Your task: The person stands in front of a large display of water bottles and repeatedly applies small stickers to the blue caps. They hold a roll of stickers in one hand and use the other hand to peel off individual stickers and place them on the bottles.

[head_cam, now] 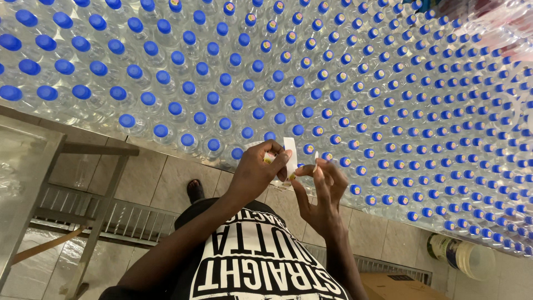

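Observation:
My left hand [256, 169] grips the top of a clear plastic bottle [277, 179] at the near edge of the table. A small white strip [290, 155] stands up between its fingers and the fingertips of my right hand [322, 191], which pinch the strip's lower end. Both hands meet just over the bottle's neck. The bottle's cap is hidden under my left fingers.
A huge field of clear bottles with blue caps [311, 78] covers the table. A metal frame table [33, 166] stands at the left, with a floor drain grate [127, 216] below. A cardboard box [394, 284] and a white bucket [472, 258] sit on the tiled floor.

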